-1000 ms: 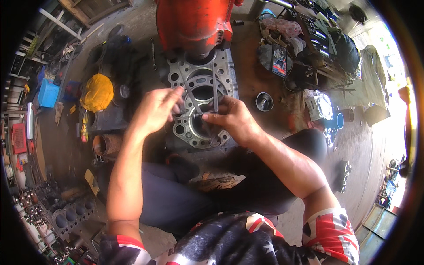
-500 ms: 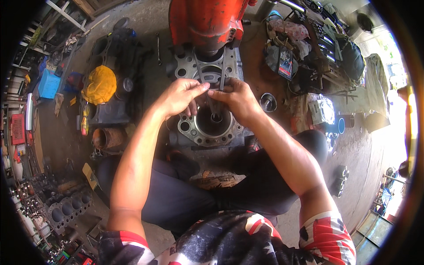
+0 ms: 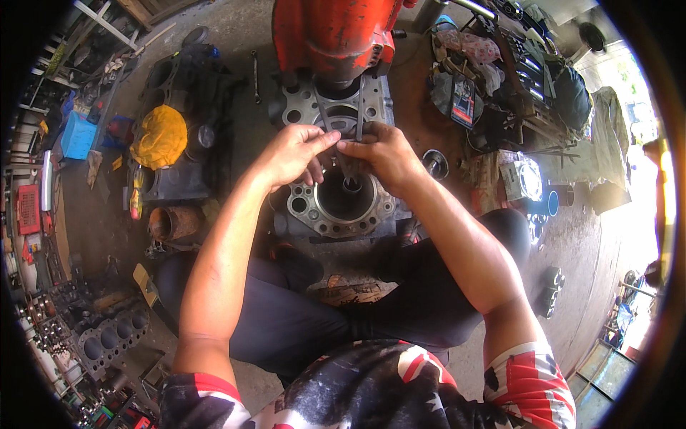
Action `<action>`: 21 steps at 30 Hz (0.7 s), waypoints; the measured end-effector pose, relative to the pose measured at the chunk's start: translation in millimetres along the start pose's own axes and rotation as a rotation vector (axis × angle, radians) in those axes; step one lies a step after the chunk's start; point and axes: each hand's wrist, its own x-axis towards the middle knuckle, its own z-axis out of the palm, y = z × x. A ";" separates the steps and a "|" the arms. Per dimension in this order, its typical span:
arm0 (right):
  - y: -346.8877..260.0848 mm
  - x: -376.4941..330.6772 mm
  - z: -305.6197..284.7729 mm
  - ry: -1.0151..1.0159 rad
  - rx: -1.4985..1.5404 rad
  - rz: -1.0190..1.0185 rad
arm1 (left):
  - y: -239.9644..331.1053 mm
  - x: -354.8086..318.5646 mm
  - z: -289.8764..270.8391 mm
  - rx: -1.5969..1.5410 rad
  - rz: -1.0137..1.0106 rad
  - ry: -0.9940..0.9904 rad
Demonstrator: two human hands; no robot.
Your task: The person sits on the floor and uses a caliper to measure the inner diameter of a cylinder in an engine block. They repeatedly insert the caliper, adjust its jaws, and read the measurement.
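Both my hands are raised over a grey engine block (image 3: pixel 304 214) with round bores, between my knees. My left hand (image 3: pixel 294 154) pinches the lower end of a dark narrow strip (image 3: pixel 321 107) between thumb and fingers. Opposite it, my right hand (image 3: pixel 386 154) grips a second dark strip (image 3: pixel 359 107), its thumb almost meeting the left one. Both strips run away from me toward a red machine housing (image 3: pixel 336 36) over the far bore. Whether they are one piece is hidden by my fingers. Below the hands, the near bore (image 3: pixel 332 204) is dark, with a small metal ring-shaped part in it.
A piston-like metal part (image 3: pixel 434 164) lies right of the block. A wrench (image 3: pixel 256 77) lies at the far left. A yellow cloth-like bundle (image 3: pixel 161 136) and a rusty cylinder (image 3: pixel 171 223) stand to the left. Tools and bags crowd a bench (image 3: pixel 518 93) at the far right.
Both hands keep their pinch on the strips and have barely shifted. The view has moved slightly.
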 end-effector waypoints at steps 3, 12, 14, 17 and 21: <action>0.9 0.8 -0.8 0.001 -0.004 0.001 | -0.9 1.6 0.0 -0.008 -0.001 0.007; 4.1 3.7 0.0 0.004 0.013 -0.003 | -2.8 4.0 -3.2 -0.044 -0.026 -0.026; 5.7 4.9 -0.3 -0.003 0.034 -0.019 | -3.0 4.5 -3.4 -0.041 -0.027 -0.022; 8.3 5.9 -0.3 -0.002 0.064 -0.031 | -3.1 5.0 -4.0 -0.044 -0.029 -0.023; 8.4 8.1 -1.8 -0.008 0.051 -0.025 | -2.8 5.4 -5.5 -0.035 -0.029 -0.023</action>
